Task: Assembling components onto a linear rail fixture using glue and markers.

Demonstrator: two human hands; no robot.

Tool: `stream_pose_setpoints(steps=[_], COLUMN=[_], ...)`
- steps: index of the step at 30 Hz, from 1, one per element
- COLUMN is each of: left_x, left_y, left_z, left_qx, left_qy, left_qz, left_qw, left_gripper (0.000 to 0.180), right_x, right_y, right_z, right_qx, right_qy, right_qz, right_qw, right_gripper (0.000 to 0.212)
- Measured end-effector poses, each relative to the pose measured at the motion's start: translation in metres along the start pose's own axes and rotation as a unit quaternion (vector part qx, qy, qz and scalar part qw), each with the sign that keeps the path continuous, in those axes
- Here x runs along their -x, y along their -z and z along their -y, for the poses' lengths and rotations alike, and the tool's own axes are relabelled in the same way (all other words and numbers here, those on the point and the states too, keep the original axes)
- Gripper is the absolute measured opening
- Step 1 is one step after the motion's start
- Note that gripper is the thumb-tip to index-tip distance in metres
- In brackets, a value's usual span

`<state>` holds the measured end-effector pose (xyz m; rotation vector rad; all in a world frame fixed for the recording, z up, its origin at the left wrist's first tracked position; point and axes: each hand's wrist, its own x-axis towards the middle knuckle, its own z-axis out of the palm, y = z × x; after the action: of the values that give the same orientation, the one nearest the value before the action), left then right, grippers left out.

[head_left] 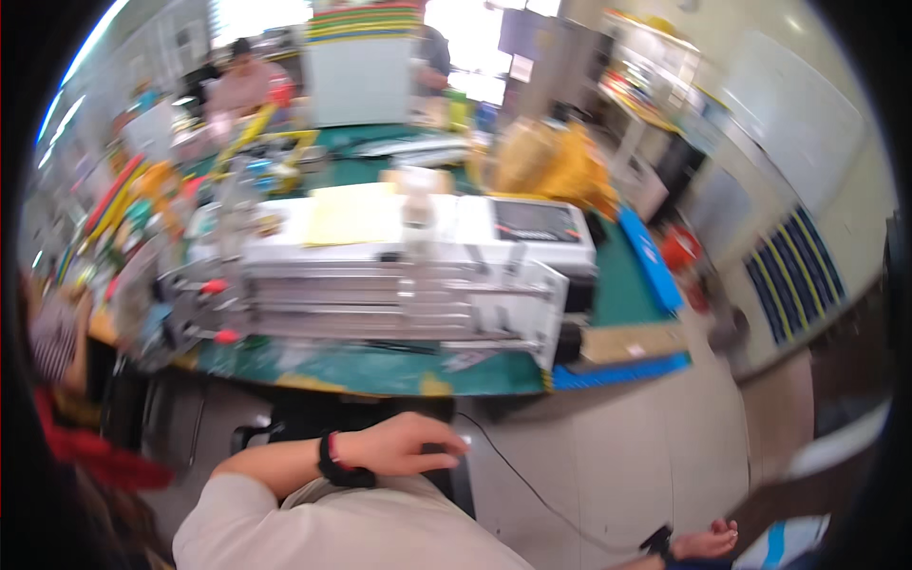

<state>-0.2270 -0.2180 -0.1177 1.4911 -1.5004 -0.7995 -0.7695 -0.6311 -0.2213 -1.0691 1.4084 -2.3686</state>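
Note:
My left hand (407, 444) is bent across my body, just off the table's front edge. Its thumb and fingers are apart, with nothing seen between them. A black and red band (344, 461) circles that wrist. My right hand (705, 541) is stretched far out to the lower right, fingers curled in and nothing visible in them. Beside it is a white and blue packet (785, 541); whether they touch I cannot tell. In front of me, a long clear and metal rail frame (399, 302) with red knobs lies along the green table (380, 370). Motion blurs the picture.
A white machine (537, 228) with a dark panel stands behind the frame, a yellow sheet (350, 214) next to it. Yellow bags (560, 161) lie beyond. Clutter crowds the left side. Other people sit farther back and left. A thin cable (532, 486) trails across the floor.

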Motion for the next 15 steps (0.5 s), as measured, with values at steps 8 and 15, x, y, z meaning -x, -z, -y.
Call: stream_pose_setpoints(steps=[8,15], left_x=[0.028,0.105], left_y=[0.022,0.063], left_z=[-0.034,-0.021], left_qx=[-0.197,-0.134], left_qy=[-0.108,-0.019], left_qz=[-0.165,-0.225], left_qw=[0.96,0.965], left_gripper=[0.02,0.011], right_x=[0.351,0.428], right_y=[-0.097,-0.102], right_z=[0.311,0.371], right_qx=[-0.089,-0.171], right_qy=[0.009,0.086], right_qz=[0.839,0.85], right_qw=[0.537,0.49], right_gripper=[0.008,0.01])
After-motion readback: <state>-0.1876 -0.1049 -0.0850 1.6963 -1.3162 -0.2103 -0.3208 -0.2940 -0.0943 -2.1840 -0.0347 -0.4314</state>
